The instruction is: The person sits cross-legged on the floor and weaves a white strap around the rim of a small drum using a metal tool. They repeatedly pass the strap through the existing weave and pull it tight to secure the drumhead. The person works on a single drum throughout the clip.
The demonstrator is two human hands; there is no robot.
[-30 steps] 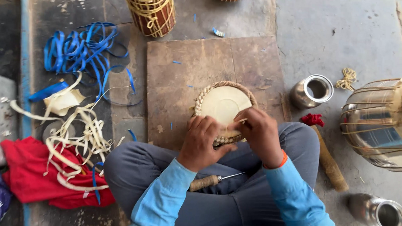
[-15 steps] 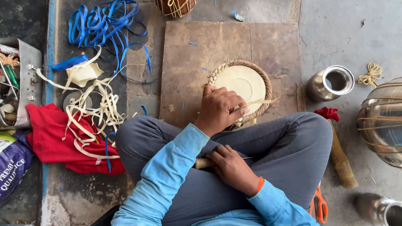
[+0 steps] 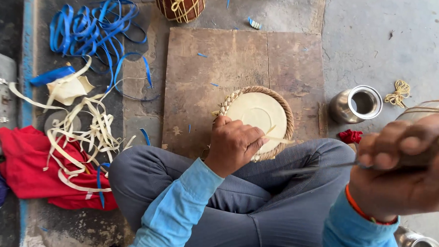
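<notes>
A round drumhead [image 3: 257, 114] with a braided rim lies flat on a wooden board [image 3: 207, 64], just beyond a seated person's crossed legs. The left hand [image 3: 234, 144] presses down on its near edge, fingers closed over the braid. The right hand [image 3: 406, 170], raised close to the camera and well clear of the drumhead, grips a wooden-handled awl [image 3: 325, 167]. A steel cup [image 3: 357, 104] stands beside the board, blue straps [image 3: 94, 31] to the left.

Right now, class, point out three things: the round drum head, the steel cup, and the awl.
drum head [image 3: 256, 112], head view, on its pale centre skin.
steel cup [image 3: 357, 103], head view, on its rim.
awl [image 3: 320, 167], head view, on its thin metal shaft.
</notes>
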